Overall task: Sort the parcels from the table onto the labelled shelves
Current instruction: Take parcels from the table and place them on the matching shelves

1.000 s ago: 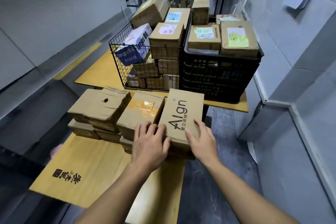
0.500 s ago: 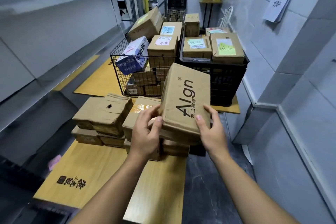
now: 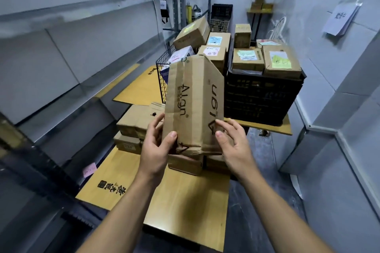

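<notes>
A brown cardboard parcel printed "Align" [image 3: 193, 104] stands on end in the air above the stack of parcels [image 3: 135, 121] on the wooden table [image 3: 185, 201]. My left hand [image 3: 156, 148] grips its lower left side, thumb on the near face. My right hand [image 3: 232, 146] holds its lower right edge with spread fingers. The grey metal shelves [image 3: 67, 12] run along the left wall.
A wire basket [image 3: 162, 80] and a black plastic crate [image 3: 261, 96], both loaded with labelled boxes, stand at the far end of the table. A pink note [image 3: 89, 169] lies on the lower left shelf. A paper sheet [image 3: 341, 18] hangs on the right wall. The floor aisle lies at right.
Both hands lifted the Align parcel off the stack and turned it upright, raising it toward the camera. The view tilted upward.
</notes>
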Tool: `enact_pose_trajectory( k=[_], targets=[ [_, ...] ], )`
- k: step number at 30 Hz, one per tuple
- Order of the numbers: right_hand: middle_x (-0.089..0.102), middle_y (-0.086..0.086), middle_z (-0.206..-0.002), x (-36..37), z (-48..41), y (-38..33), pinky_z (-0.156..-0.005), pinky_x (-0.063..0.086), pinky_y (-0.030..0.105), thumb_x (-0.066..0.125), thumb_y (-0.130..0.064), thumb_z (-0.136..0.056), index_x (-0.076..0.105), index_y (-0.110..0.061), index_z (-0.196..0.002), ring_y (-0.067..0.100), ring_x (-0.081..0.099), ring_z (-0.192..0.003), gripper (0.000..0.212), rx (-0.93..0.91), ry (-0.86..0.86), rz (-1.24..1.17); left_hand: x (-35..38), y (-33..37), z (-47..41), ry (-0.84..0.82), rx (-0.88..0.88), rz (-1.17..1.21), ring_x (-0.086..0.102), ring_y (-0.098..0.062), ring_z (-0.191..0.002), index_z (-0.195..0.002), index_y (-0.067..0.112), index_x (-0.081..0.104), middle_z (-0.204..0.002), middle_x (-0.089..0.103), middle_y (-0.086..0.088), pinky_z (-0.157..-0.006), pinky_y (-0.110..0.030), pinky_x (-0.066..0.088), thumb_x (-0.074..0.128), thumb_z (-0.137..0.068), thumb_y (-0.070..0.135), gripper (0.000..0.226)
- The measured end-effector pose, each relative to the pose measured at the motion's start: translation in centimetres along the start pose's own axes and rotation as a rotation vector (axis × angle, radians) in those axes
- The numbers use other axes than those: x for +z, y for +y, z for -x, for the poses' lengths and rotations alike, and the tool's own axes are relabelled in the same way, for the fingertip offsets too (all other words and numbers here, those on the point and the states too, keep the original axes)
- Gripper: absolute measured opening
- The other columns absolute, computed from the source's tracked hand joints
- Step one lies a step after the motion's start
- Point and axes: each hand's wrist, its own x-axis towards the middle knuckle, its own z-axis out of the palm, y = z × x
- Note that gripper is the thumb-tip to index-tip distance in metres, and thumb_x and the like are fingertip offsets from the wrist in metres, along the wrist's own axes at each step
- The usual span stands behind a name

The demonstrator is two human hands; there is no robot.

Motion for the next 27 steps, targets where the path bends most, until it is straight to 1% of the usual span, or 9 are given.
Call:
enact_pose_trajectory(
  k=[3,5,8,13,18,21,24,26,27],
  targets=[
    [0.05,-0.014,-0.142,1.2,0.4,-1.1,-0.112,0.041,0.045,0.048,-0.078,-0.083,0.046,-0.048,-0.138,0.006,0.045,-0.134,0.063,0.007,-0.101,-0.04,-0.8,0.1,0.8,-0.002,0.058,-0.119,0.058,-0.019,-0.12,-0.139,0.03,0.044,-0.13,0.059,0.001,-0.091,-0.046,0.054,0.065,-0.086,0.027,0.058],
    [0.054,-0.016,-0.138,2.1,0.7,-1.6,-0.109,0.044,0.045,0.054,-0.083,-0.075,0.039,-0.059,-0.136,0.008,0.049,-0.132,0.068,0.023,-0.149,-0.177,-1.2,0.0,1.3,-0.001,0.069,-0.164,0.056,-0.018,-0.121,-0.138,0.032,0.046,-0.131,0.057,0.002,-0.091,-0.046,0.055,0.066,-0.085,0.031,0.057],
    [0.06,-0.011,-0.13,2.8,1.1,-2.5,-0.103,0.05,0.047,0.066,-0.072,-0.073,0.036,-0.07,-0.122,0.011,0.057,-0.124,0.057,-0.005,-0.086,-0.244,-2.0,0.5,1.9,-0.041,0.114,-0.207,0.054,-0.016,-0.123,-0.137,0.03,0.051,-0.133,0.054,0.002,-0.093,-0.044,0.054,0.062,-0.088,0.032,0.05],
    [0.064,0.006,-0.128,2.9,1.2,-2.9,-0.097,0.054,0.045,0.071,-0.055,-0.076,0.042,-0.054,-0.127,0.019,0.064,-0.117,0.058,-0.005,-0.058,-0.42,-3.0,1.6,2.0,0.042,0.139,-0.266,0.055,-0.014,-0.119,-0.128,0.03,0.058,-0.125,0.059,0.004,-0.091,-0.034,0.054,0.057,-0.095,0.023,0.034],
    [0.069,0.006,-0.121,3.4,2.1,-3.1,-0.096,0.054,0.045,0.065,-0.03,-0.089,0.04,-0.032,-0.14,0.027,0.064,-0.117,0.057,0.068,-0.09,-0.639,-4.9,1.7,2.4,0.089,0.084,-0.365,0.048,-0.007,-0.123,-0.137,0.041,0.046,-0.135,0.046,0.012,-0.098,-0.045,0.05,0.066,-0.075,0.057,0.067],
    [0.071,0.004,-0.12,3.6,2.5,-3.0,-0.092,0.056,0.045,0.062,-0.027,-0.092,0.042,-0.037,-0.135,0.029,0.064,-0.117,0.048,0.056,-0.153,-0.676,-5.5,1.9,3.4,0.064,0.086,-0.314,0.049,-0.006,-0.125,-0.138,0.042,0.044,-0.138,0.049,0.011,-0.1,-0.043,0.049,0.07,-0.073,0.055,0.071],
    [0.055,0.008,-0.139,4.4,2.5,-3.1,-0.099,0.053,0.043,0.058,-0.023,-0.097,0.041,-0.046,-0.135,0.018,0.061,-0.122,0.047,-0.024,-0.123,-0.562,-6.1,2.4,5.1,0.152,0.151,-0.419,0.048,0.003,-0.121,-0.134,0.045,0.046,-0.135,0.049,0.014,-0.096,-0.025,0.048,0.07,-0.076,0.05,0.063],
    [0.048,-0.002,-0.141,5.1,2.1,-3.2,-0.102,0.051,0.046,0.053,-0.023,-0.101,0.045,-0.046,-0.136,0.012,0.059,-0.121,0.042,-0.119,-0.12,-0.416,-6.6,3.0,6.0,0.23,0.201,-0.514,0.046,0.013,-0.115,-0.129,0.049,0.045,-0.129,0.048,0.02,-0.088,-0.006,0.04,0.068,-0.077,0.046,0.057],
    [0.047,-0.009,-0.14,5.4,1.9,-3.2,-0.104,0.048,0.05,0.052,-0.031,-0.1,0.048,-0.047,-0.135,0.015,0.056,-0.125,0.039,-0.165,-0.131,-0.331,-6.8,3.4,6.4,0.262,0.221,-0.564,0.044,0.015,-0.114,-0.128,0.051,0.044,-0.127,0.047,0.023,-0.085,-0.002,0.038,0.067,-0.078,0.046,0.056]
  ],
)
